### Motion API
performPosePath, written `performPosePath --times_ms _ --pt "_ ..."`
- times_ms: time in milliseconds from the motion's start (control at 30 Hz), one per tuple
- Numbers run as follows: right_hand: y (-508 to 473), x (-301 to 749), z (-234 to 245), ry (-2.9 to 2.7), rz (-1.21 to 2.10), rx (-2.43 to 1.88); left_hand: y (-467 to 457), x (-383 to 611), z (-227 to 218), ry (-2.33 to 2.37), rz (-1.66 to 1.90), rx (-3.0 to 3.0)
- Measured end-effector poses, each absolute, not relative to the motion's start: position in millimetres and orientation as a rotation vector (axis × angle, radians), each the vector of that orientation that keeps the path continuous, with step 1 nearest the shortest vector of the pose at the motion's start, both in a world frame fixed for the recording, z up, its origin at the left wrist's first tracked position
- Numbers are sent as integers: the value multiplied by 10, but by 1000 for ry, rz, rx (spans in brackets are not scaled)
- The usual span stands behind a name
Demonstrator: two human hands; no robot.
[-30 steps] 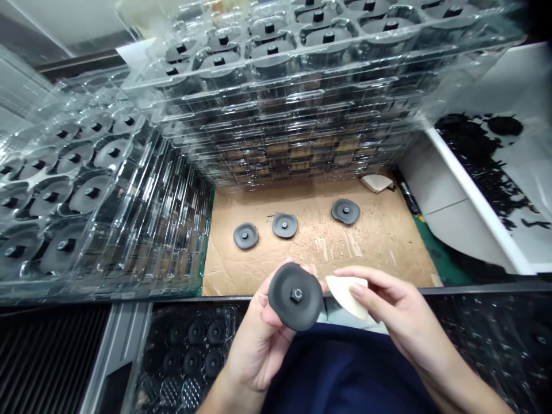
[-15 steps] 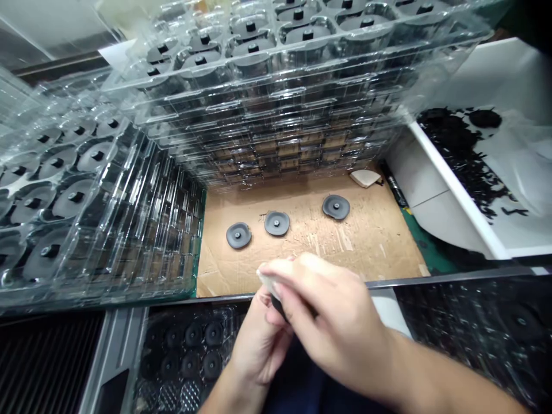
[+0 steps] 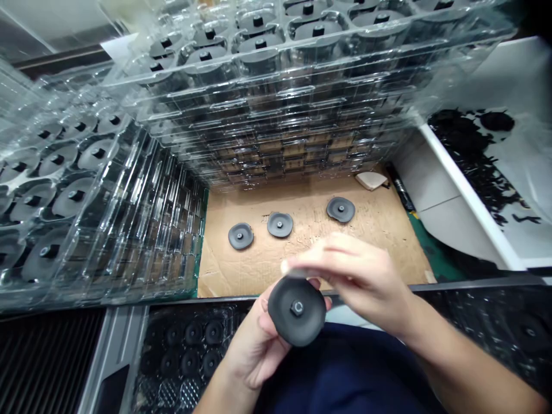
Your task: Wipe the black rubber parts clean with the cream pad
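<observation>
black disc [image 3: 297, 322] pinched by left hand [image 3: 255, 345]; right hand [image 3: 364, 282]: grip unclear; trays [image 3: 129, 207] hold discs [image 3: 69, 204]

a brown cardboard sheet [image 3: 310, 259] lies on a green worktop [image 3: 435, 250], which shows along the sheet's left and right edges; a dark front edge [image 3: 466, 283] bounds both. lower left: a grey metal frame [image 3: 107, 345] beside a black ribbed panel [image 3: 43, 356]. upper left: pale panels [image 3: 64, 23], blurred and possibly a wall or cabinet, above a dark ledge [image 3: 64, 59]. lighting is bright and white.
</observation>
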State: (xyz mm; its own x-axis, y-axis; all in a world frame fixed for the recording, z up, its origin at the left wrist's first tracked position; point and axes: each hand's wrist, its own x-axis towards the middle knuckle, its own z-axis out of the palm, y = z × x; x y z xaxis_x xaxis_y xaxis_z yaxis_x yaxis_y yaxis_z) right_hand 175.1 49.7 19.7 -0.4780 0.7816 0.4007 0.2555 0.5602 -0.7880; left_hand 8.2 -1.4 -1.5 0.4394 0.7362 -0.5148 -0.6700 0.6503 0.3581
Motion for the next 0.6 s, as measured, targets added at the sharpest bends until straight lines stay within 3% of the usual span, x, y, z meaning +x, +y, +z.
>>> performPosePath --times_ms 167,333,500,600 --pt "251 1893 -342 -1745 971 -1475 -32 7 -77 560 872 56" --pt "59 1996 -712 -1813 1018 -1533 -4 -26 -79 531 824 51" --pt "190 2001 -88 -1730 821 -1531 6 30 -82 493 821 53" --pt "247 1858 333 -1999 620 -1039 -26 59 -120 628 813 87"
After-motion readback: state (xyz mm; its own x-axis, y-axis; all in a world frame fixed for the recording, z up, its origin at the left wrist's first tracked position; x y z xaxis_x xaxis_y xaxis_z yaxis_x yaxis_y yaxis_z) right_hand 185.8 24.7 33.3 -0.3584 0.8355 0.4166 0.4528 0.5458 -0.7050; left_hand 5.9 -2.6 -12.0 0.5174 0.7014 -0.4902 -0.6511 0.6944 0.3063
